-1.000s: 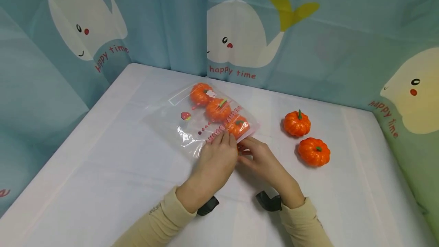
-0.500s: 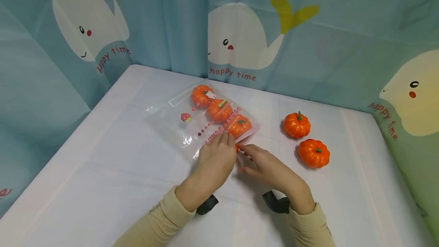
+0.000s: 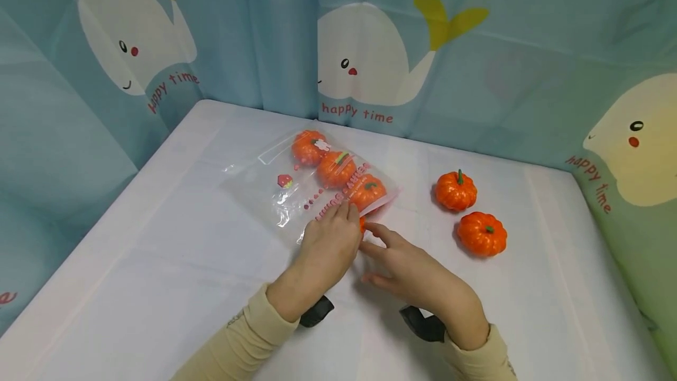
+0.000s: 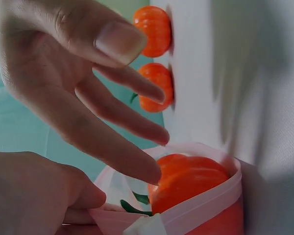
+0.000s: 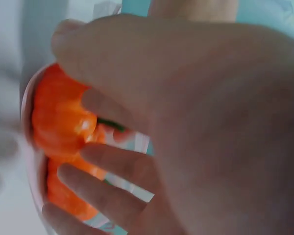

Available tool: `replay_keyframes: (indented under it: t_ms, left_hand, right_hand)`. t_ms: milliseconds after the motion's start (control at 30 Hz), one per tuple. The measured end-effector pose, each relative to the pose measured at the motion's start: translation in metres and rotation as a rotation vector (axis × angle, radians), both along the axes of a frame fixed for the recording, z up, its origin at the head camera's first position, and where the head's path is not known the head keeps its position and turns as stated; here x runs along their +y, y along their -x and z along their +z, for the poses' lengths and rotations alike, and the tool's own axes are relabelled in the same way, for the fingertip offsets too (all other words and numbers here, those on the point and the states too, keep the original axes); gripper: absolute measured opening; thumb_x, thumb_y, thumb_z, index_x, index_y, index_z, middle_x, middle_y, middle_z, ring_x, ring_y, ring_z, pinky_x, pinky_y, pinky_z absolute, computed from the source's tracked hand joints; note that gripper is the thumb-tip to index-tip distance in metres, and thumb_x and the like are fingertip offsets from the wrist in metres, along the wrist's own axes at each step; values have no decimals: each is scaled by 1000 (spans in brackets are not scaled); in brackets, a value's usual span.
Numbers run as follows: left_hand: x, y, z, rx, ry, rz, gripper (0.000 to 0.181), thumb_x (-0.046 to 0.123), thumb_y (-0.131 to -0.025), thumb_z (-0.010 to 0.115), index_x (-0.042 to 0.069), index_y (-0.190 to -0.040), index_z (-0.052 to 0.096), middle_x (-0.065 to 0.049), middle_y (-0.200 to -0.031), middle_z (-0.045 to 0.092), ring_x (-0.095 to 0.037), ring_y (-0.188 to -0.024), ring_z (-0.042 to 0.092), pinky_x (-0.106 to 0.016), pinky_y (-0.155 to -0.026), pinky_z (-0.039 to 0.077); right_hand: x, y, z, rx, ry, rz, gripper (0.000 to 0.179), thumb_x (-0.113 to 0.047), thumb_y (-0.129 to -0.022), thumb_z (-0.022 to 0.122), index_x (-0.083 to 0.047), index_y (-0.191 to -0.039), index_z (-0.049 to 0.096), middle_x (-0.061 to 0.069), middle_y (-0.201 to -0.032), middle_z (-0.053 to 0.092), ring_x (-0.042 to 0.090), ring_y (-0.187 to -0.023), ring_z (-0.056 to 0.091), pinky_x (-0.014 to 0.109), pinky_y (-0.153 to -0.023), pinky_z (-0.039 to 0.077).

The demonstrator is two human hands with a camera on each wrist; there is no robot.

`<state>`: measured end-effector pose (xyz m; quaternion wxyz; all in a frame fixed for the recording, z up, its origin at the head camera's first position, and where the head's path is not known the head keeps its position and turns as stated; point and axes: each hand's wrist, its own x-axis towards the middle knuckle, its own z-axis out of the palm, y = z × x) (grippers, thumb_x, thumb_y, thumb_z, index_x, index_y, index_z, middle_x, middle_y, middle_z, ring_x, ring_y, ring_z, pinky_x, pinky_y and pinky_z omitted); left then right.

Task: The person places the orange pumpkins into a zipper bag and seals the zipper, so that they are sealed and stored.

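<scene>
A clear plastic bag (image 3: 264, 193) with pink print lies on the table, its mouth facing right. Three toy pumpkins (image 3: 336, 170) show through its film. Another pumpkin (image 4: 186, 178) sits just inside the pink-edged mouth. My left hand (image 3: 328, 246) pinches the bag's rim beside that pumpkin, thumb and fingers on the plastic in the left wrist view. My right hand (image 3: 418, 269) is at the mouth with spread, fairly straight fingers. Its index fingertip touches or nearly touches the pumpkin. In the head view my left hand hides most of this pumpkin.
Two loose orange pumpkins, one upper (image 3: 456, 191) and one lower (image 3: 482, 234), stand on the white table (image 3: 158, 287) to the right of the bag. A blue curtain (image 3: 254, 28) with whale prints rises behind the table. Black wrist straps (image 3: 317, 312) show below both hands.
My right hand has drawn back slightly from the bag's mouth toward me, and its fingers have spread. The left hand stays on the rim. The loose pumpkins have not moved.
</scene>
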<state>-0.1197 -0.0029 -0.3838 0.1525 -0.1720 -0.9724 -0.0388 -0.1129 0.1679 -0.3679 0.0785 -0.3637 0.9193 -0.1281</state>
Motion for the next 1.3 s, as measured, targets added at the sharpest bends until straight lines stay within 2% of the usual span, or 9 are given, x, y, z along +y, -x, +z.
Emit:
replay_keyframes:
  t_ms: [200, 433, 667, 767, 867, 933, 1033, 1167, 1300]
  left_hand:
    - [0, -2, 1, -20, -3, -11, 51, 24, -84, 78, -1, -125, 63, -10, -123, 69, -21, -105, 66, -39, -63, 60]
    - [2, -2, 4, -17, -24, -2, 40, 19, -82, 79, 0, -113, 63, -8, -104, 67, -20, -89, 65, -39, -61, 60]
    - [1, -2, 5, -28, -89, -48, 47, 13, -81, 80, -6, -120, 62, -18, -119, 67, -25, -103, 68, -38, -75, 61]
    - [0, -1, 5, 6, -72, -77, 42, 13, -81, 79, -6, -115, 64, -16, -110, 69, -24, -95, 69, -34, -76, 61]
    - [-1, 1, 5, 33, -76, -88, 34, 13, -83, 78, -4, -109, 65, -11, -98, 67, -22, -82, 68, -31, -71, 60]
    - [-2, 2, 5, 38, -90, -103, 32, 13, -83, 77, -4, -108, 66, -11, -96, 66, -22, -79, 67, -31, -69, 60]
    - [-2, 2, 6, 28, -109, -118, 36, 13, -84, 77, -6, -113, 65, -14, -105, 69, -25, -88, 70, -34, -73, 61]
    - [-1, 2, 6, -1, -113, -115, 44, 13, -86, 75, -8, -123, 63, -17, -120, 68, -29, -106, 69, -39, -82, 60]
    - [-2, 1, 6, -9, -127, -105, 45, 12, -86, 74, -8, -125, 62, -18, -124, 67, -30, -110, 68, -40, -83, 60]
  right_hand:
    - [-10, -4, -9, 49, -5, -8, 67, -25, -83, 80, -8, -141, 50, 26, -151, 41, 40, -129, 53, 50, -99, 52]
    - [-19, 3, -21, 37, -4, -70, 72, -23, -83, 81, -6, -144, 48, 26, -155, 35, 42, -136, 45, 54, -105, 46]
    - [-18, 7, -29, 47, 13, -53, 73, -21, -83, 81, -5, -145, 46, 26, -152, 37, 43, -134, 47, 55, -106, 45]
    - [-14, 9, -28, 36, 32, -41, 73, -18, -83, 80, -4, -145, 46, 24, -154, 37, 40, -134, 48, 52, -106, 46]
    - [-10, 11, -26, 13, 50, -58, 71, -14, -84, 78, -2, -145, 45, 22, -155, 37, 38, -135, 48, 49, -105, 47]
    - [-9, 12, -26, 0, 62, -75, 71, -12, -85, 77, 1, -146, 43, 22, -155, 37, 38, -136, 48, 48, -105, 47]
    - [-8, 15, -29, 0, 83, -79, 73, -10, -86, 75, 6, -147, 39, 25, -154, 38, 39, -137, 47, 48, -107, 45]
    - [-8, 17, -34, 17, 108, -38, 74, -8, -84, 76, 7, -147, 39, 24, -151, 42, 38, -137, 47, 47, -109, 43]
    - [-8, 18, -35, 3, 111, 0, 72, -7, -83, 78, 4, -144, 43, 19, -148, 46, 34, -135, 48, 47, -110, 43]
